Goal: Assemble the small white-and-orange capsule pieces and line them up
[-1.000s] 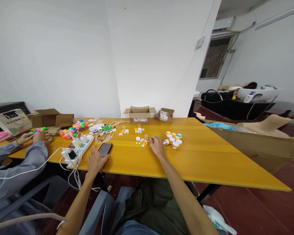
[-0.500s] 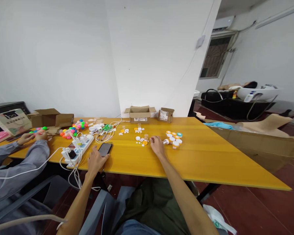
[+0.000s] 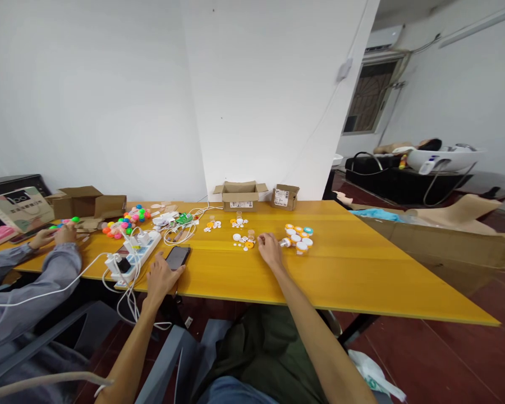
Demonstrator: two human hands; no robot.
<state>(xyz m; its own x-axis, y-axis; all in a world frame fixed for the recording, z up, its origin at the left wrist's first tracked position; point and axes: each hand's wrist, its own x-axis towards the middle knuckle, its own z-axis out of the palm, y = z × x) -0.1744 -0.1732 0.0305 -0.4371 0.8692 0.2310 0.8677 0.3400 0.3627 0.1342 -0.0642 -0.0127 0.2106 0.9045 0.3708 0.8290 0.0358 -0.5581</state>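
Observation:
My left hand (image 3: 160, 275) is at the table's front edge, with thumb and fingers about the lower end of a dark smartphone (image 3: 178, 257) lying there. My right hand (image 3: 270, 248) rests on the tabletop with its fingers loosely bent and apart; nothing shows in them. Just left of it are a small clear cup (image 3: 251, 237), an orange gear-like disc (image 3: 248, 245) and several small white round parts (image 3: 237, 237). To its right stands a cluster of small clear containers with white, orange-rimmed lids (image 3: 295, 239); one lid is teal (image 3: 308, 230).
An open cardboard box (image 3: 240, 197) and a smaller one (image 3: 285, 197) stand against the wall. Left lie a power strip (image 3: 141, 258) with white cables, green circuit boards (image 3: 184, 218) and colourful balls (image 3: 122, 227). Another person's hands (image 3: 65, 234) work at the far left.
My left hand and the phone have shifted slightly to the left together. My right hand stays where it was. The other person's near arm has moved a little left.

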